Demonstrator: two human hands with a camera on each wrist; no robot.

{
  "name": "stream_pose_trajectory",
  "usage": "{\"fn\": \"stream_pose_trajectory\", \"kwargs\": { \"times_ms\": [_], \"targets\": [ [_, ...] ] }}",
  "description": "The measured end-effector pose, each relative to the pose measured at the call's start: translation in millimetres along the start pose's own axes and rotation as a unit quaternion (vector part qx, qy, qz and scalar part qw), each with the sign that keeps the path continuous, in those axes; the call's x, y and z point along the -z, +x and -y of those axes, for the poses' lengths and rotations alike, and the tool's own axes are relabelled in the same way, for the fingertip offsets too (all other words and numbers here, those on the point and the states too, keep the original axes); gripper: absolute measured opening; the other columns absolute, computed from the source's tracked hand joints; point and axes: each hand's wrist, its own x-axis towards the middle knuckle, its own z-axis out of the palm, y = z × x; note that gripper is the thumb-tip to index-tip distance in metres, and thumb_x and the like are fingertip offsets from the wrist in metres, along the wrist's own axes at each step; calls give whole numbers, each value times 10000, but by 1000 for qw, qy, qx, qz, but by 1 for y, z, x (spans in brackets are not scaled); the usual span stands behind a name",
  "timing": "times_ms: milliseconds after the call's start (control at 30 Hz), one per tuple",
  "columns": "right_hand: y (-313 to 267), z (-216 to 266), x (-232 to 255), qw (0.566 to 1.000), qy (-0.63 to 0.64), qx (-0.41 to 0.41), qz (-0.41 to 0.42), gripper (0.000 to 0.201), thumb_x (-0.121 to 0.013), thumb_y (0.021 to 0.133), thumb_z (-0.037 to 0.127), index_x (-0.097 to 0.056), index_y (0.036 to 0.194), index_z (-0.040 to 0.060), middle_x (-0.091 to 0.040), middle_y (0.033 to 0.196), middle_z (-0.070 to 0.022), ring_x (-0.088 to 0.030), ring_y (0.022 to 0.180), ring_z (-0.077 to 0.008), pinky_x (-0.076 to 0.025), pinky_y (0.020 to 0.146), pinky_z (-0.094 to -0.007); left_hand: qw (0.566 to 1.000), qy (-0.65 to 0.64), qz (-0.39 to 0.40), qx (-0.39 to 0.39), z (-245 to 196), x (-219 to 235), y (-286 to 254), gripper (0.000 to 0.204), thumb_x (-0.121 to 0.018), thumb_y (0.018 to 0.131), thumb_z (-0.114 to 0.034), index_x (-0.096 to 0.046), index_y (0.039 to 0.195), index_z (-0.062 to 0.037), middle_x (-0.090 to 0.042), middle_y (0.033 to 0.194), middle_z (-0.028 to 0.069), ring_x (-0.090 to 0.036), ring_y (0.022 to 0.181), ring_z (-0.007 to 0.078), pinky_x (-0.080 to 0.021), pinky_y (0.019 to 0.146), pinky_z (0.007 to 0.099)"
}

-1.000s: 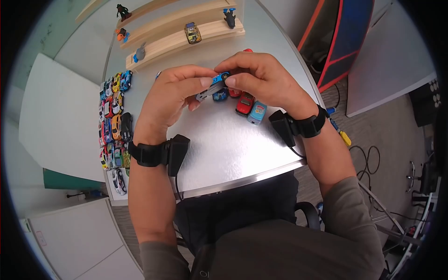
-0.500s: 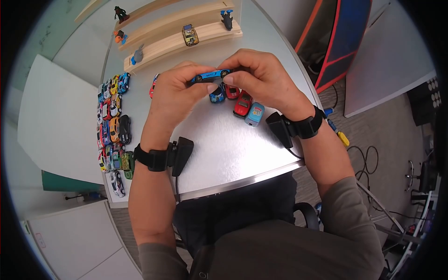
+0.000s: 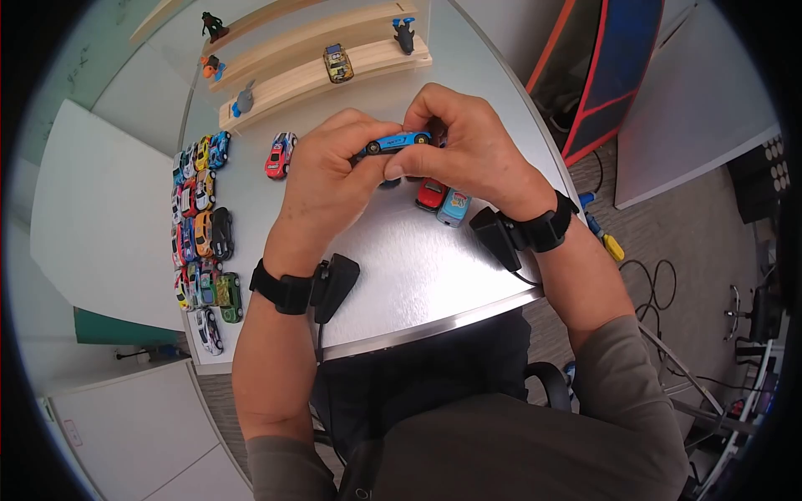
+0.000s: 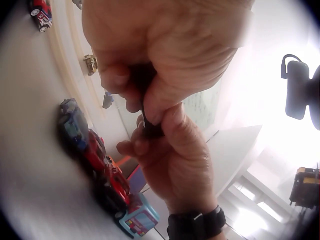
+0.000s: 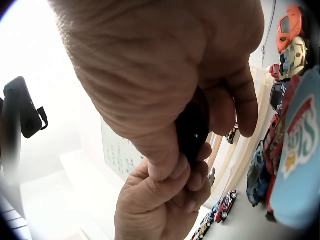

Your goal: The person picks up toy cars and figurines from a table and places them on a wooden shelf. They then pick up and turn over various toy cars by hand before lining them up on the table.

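Observation:
A blue toy car [image 3: 398,144] is held between both hands above the table, side-on in the head view. My left hand [image 3: 330,171] pinches one end of it, and my right hand [image 3: 468,150] grips the other with thumb and fingers. In both wrist views the car shows only as a dark shape [image 5: 193,131], largely covered by fingers. Below the right hand stand a red toy car [image 3: 430,194] and a light blue toy vehicle [image 3: 454,209]. Left of the left hand stands a red-and-blue toy car [image 3: 281,155].
Rows of toy cars [image 3: 205,230] line the table's left edge. Behind the hands, a stepped wooden rack [image 3: 284,92] bears a yellowish toy car [image 3: 337,63], a grey figure [image 3: 244,99] and a dark figure [image 3: 404,35]. The table's metal front edge [image 3: 434,324] lies close to the person.
The blue car has turned from tilted to nearly level and shifted slightly right. My left hand has moved right toward the right hand, uncovering the red-and-blue car.

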Motion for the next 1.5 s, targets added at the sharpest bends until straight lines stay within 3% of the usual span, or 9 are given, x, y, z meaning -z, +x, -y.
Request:
{"fn": "stream_pose_trajectory", "kwargs": {
  "times_ms": [267, 467, 533, 767, 933, 1033, 1167, 1233, 1500],
  "targets": [
    [-1, 4, 0, 999, -28, 18, 7, 350, -888, 706, 159, -606, 841, 2, -651, 779, -89, -613, 672, -152, -482, 583, -291, 1000, 7, -6, 13, 4, 2, 0, 267, -685, 813, 54, -746, 1067, -6, -676, 914, 75, -648, 816, 164, -506, 709, 273],
    [-2, -1, 5, 998, 16, 55, 20, 220, -754, 817, 56, -654, 981, -50, -665, 804, -110, -650, 695, -154, -515, 604, -293, 1000, -1, -11, 14, 13, 8, 1, 249, -720, 831, 30, -739, 1079, 9, -681, 926, 66, -643, 833, 150, -497, 723, 263],
    [-1, -2, 7, 998, -12, 32, 45, 244, -724, 870, 45, -660, 1095, -27, -682, 886, -63, -663, 740, -94, -525, 663, -246, 1000, -4, -9, 20, 12, 9, 1, 249, -721, 831, 29, -739, 1079, 10, -679, 924, 64, -643, 833, 148, -497, 723, 262],
    [-1, 6, 4, 999, 37, -9, 33, 192, -752, 832, 59, -646, 950, -50, -665, 785, -109, -646, 659, -145, -513, 588, -287, 1000, -12, -5, 21, 6, 4, 0, 251, -712, 824, 35, -746, 1070, 3, -672, 915, 61, -646, 831, 149, -506, 724, 266],
    [-1, 0, 1, 999, -34, 32, 5, 329, -860, 749, 184, -619, 856, -12, -654, 765, -104, -619, 646, -166, -483, 573, -304, 1000, 1, -3, 5, 2, 1, 0, 257, -694, 820, 45, -748, 1067, -4, -677, 923, 69, -652, 828, 163, -514, 718, 273],
    [-1, 2, 4, 995, -88, 30, 32, 353, -894, 747, 137, -608, 920, 23, -667, 781, -22, -627, 695, -82, -499, 609, -236, 1000, 6, 3, 2, 0, 1, 0, 257, -690, 821, 46, -746, 1067, -3, -678, 925, 70, -654, 827, 166, -516, 716, 275],
    [-1, 2, 3, 994, -89, 47, 31, 374, -898, 723, 117, -608, 941, 23, -665, 786, -21, -629, 698, -89, -506, 615, -248, 1000, -9, 0, 7, 6, 2, 0, 256, -697, 825, 38, -742, 1075, 4, -676, 925, 65, -650, 826, 156, -512, 711, 269],
    [-1, 6, -2, 999, -10, 32, 14, 328, -849, 735, 94, -577, 885, -10, -643, 752, -102, -650, 688, -188, -497, 599, -333, 1000, -19, -3, 17, 12, 3, -1, 255, -701, 830, 33, -741, 1080, 5, -674, 926, 60, -646, 826, 147, -507, 710, 263],
    [-1, 3, -2, 998, -62, 7, 7, 244, -757, 781, 26, -593, 957, -19, -675, 775, -151, -683, 714, -248, -518, 633, -351, 997, -62, -12, 42, 12, 3, -1, 244, -726, 847, 3, -744, 1091, -3, -665, 907, 38, -622, 808, 119, -480, 705, 247]
  ]
}}
